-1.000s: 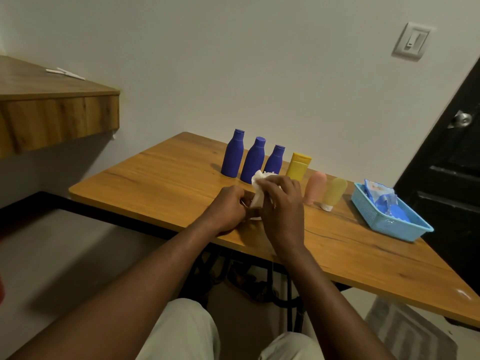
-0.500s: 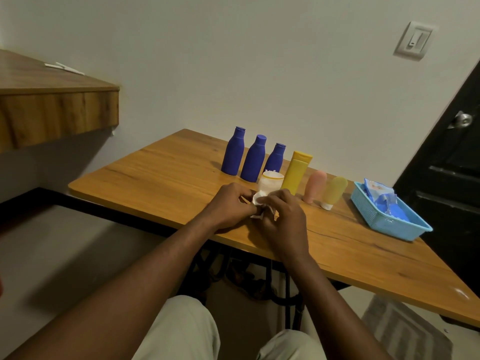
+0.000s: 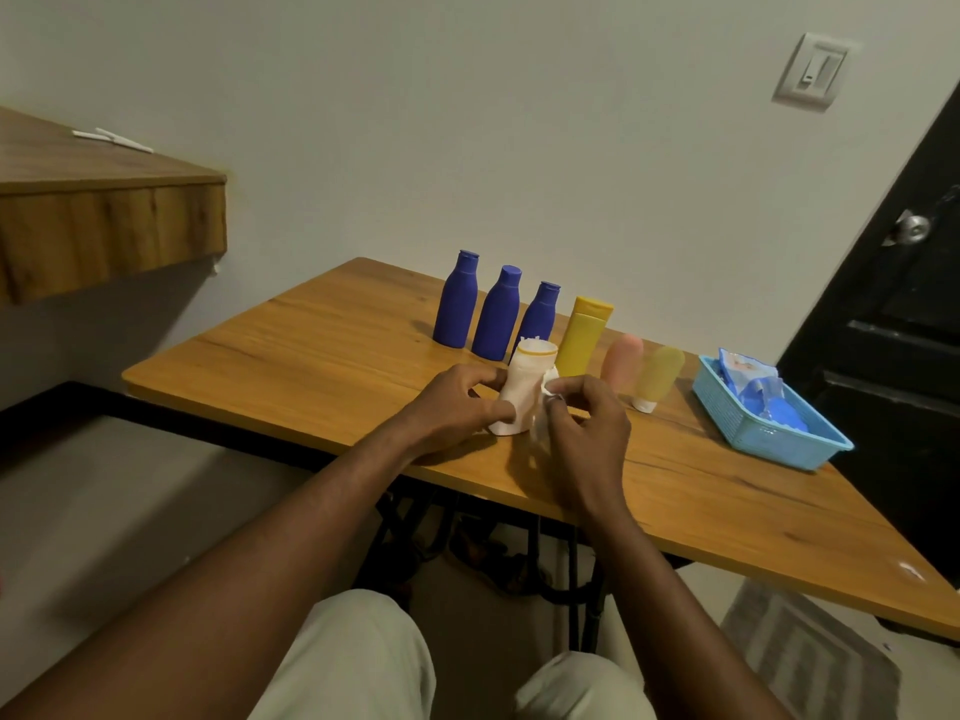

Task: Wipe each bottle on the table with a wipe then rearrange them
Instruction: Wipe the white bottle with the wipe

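Observation:
A small white bottle (image 3: 524,387) with an orange rim stands on the wooden table (image 3: 322,366) near its front edge. My left hand (image 3: 457,407) grips the bottle from the left. My right hand (image 3: 582,433) pinches a white wipe (image 3: 545,402) against the bottle's right side. Behind it, in a row, stand three blue bottles (image 3: 496,314), a yellow bottle (image 3: 584,337), a pink tube (image 3: 621,363) and a pale yellow tube (image 3: 657,376).
A light blue basket (image 3: 769,433) holding wipe packets sits at the table's right. A wooden shelf (image 3: 104,210) juts out at the left. A dark door (image 3: 893,314) stands behind the basket on the right.
The white bottle now stands uncovered and upright between my hands. The wipe has moved from over its top down to its right side, with my right hand.

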{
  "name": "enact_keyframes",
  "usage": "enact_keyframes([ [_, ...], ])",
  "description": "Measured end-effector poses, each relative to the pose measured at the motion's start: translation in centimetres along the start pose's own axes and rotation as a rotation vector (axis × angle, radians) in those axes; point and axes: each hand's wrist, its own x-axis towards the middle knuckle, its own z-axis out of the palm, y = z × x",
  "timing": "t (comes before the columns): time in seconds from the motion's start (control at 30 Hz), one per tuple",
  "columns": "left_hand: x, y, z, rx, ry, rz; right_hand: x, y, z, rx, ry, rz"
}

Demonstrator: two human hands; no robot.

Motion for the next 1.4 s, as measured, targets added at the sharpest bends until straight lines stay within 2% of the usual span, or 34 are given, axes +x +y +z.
enact_keyframes([
  [0.2,0.0,0.0,0.1,-0.301,-0.026,0.003,0.3,0.4,0.2,0.011,-0.071,0.078],
  [0.43,0.2,-0.6,0.1,-0.101,0.049,0.063,0.1,0.1,0.3,0.033,-0.185,0.090],
  [0.8,0.0,-0.6,0.2,-0.016,0.042,0.078,-0.2,-0.2,-0.4,0.178,0.021,-0.008],
  [1.0,-0.3,-0.6,0.2,-0.036,0.054,0.092,-0.9,0.6,-0.9,0.056,-0.180,0.219],
  [1.13,-0.3,-0.5,0.3,-0.042,0.047,0.090,-0.4,0.0,-1.1,0.038,-0.197,0.276],
  [1.4,-0.3,-0.5,0.3,-0.033,0.034,0.080,1.1,-2.9,-0.1,0.368,-0.102,0.280],
])
